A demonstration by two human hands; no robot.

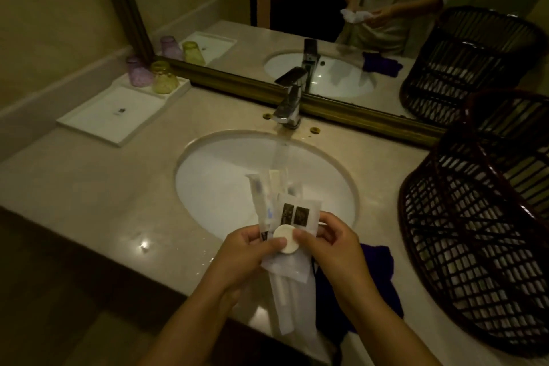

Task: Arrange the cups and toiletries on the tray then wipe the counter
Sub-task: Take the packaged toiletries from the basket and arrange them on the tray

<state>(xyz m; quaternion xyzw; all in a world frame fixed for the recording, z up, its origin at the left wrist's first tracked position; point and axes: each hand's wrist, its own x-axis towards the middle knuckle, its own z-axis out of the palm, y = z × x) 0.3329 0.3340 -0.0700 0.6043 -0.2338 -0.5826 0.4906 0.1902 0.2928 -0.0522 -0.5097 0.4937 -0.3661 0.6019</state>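
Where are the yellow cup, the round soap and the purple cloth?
yellow cup (pixel 164 81): head view, on its textured side.
round soap (pixel 284 238): head view, on its flat face.
purple cloth (pixel 377 261): head view, on its upper fold.

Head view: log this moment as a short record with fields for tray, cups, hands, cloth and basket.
tray: white tray on the counter, left of the sink, mostly bare
cups: purple cup and yellow cup, upside down at the tray's back edge
hands: left hand and right hand together hold a bundle of wrapped toiletries and a round white soap over the sink
cloth: dark blue cloth on the counter's front edge
basket: dark wicker basket at right, on its side
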